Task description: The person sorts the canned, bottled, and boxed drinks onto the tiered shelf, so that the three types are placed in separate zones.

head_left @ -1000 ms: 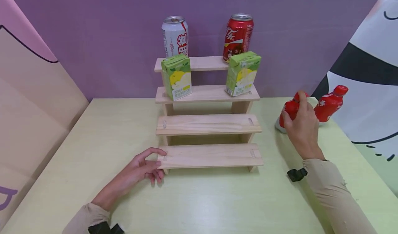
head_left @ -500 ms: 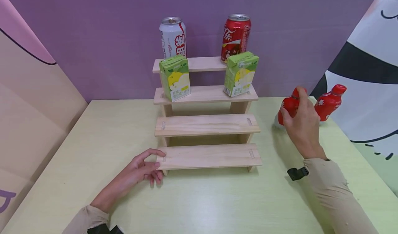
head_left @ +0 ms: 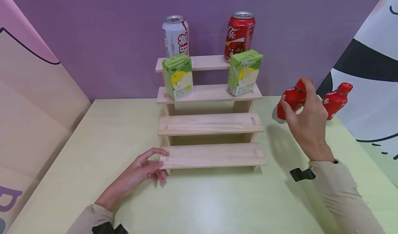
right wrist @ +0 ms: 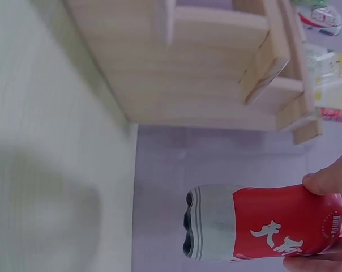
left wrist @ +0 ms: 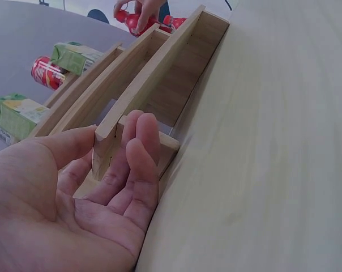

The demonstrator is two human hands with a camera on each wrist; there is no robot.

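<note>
My right hand [head_left: 308, 123] grips a red-labelled bottle [head_left: 291, 101] by its upper part, and the bottle is tilted and raised off the table. In the right wrist view its clear base and red label [right wrist: 284, 221] show, with thumb and fingers around the top end. A second red bottle [head_left: 335, 100] stands behind this hand, partly hidden by it. My left hand [head_left: 140, 173] pinches the left end of the lowest step of a wooden step rack [head_left: 211, 156]. From the left wrist view, the thumb and fingers lie around that board end [left wrist: 106, 133].
A white can [head_left: 175, 37] and a red can [head_left: 239, 35] stand on the rack's top step. One step below, two green juice boxes [head_left: 178, 77] stand apart, the other juice box [head_left: 245, 71] at the right. A purple wall [head_left: 124, 37] rises behind the table.
My right hand has lifted the bottle from the table and tilted it, base toward the left. The left hand keeps its hold on the rack's lowest step.
</note>
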